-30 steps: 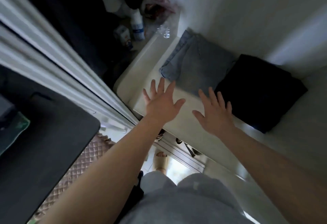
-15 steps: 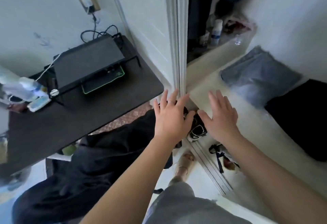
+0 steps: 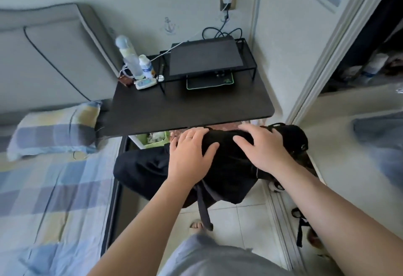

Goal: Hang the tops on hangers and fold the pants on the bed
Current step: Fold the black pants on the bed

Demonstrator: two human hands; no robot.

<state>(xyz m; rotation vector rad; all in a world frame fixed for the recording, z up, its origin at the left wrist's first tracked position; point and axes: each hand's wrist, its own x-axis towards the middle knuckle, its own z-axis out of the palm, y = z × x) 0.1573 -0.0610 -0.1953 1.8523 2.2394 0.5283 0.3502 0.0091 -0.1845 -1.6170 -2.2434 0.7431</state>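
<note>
The head camera looks down over both bare forearms. The left hand (image 3: 192, 152) and the right hand (image 3: 262, 145) lie side by side on top of a heap of black clothing (image 3: 231, 171). Both are spread, with fingers nearly straight and thumbs out to the side. The fingertips bend a little over the far edge of the cloth, but neither hand has closed round it (whether the palms press down or only rest lightly cannot be told). A ring shows on one finger of the left hand.

The black clothing sits bunched just below the front edge of the black desk (image 3: 185, 110), between the bed (image 3: 54, 188) and the wardrobe shelf (image 3: 349, 166). A dark strap (image 3: 204, 210) hangs from it toward the tiled floor (image 3: 244, 221). What holds the heap up is hidden beneath it.

The bed carries a blue and yellow checked sheet, with a pillow (image 3: 54, 129) in the same pattern by the grey headboard (image 3: 54, 47). On the desk stand two bottles (image 3: 130, 57), and a flat dark panel (image 3: 205, 57) rests on a wire riser. At the right edge a blue-grey folded garment (image 3: 377, 132) lies blurred on the wardrobe shelf. A green basket (image 3: 154, 139) shows under the desk.
</note>
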